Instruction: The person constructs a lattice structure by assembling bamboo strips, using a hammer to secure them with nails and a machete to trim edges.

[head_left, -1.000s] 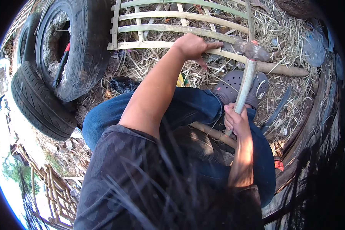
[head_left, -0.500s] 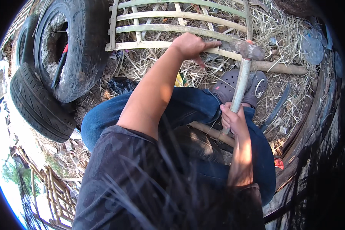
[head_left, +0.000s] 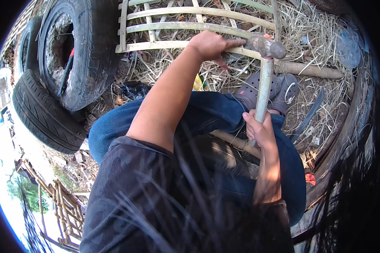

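My right hand (head_left: 261, 130) grips the pale handle of a hammer (head_left: 264, 67), whose grey metal head sits just above a bamboo slat frame (head_left: 185, 25) lying on straw. My left hand (head_left: 211, 44) rests on the nearest slat of that frame, fingers pinched together with the index finger pointing toward the hammer head; whether it pinches a nail I cannot tell. I am seated in blue jeans with grey clogs (head_left: 266, 88) on my feet, just below the frame.
Two black tyres (head_left: 71, 55) lean at the left. A thick bamboo pole (head_left: 312, 71) lies on the straw to the right, with a long dark blade (head_left: 308, 116) beside my foot. Another bamboo piece (head_left: 234, 142) crosses my lap. A bamboo rack (head_left: 63, 211) stands lower left.
The hammer head has come down slightly toward the slat beside my left hand. My left hand stays on the frame.
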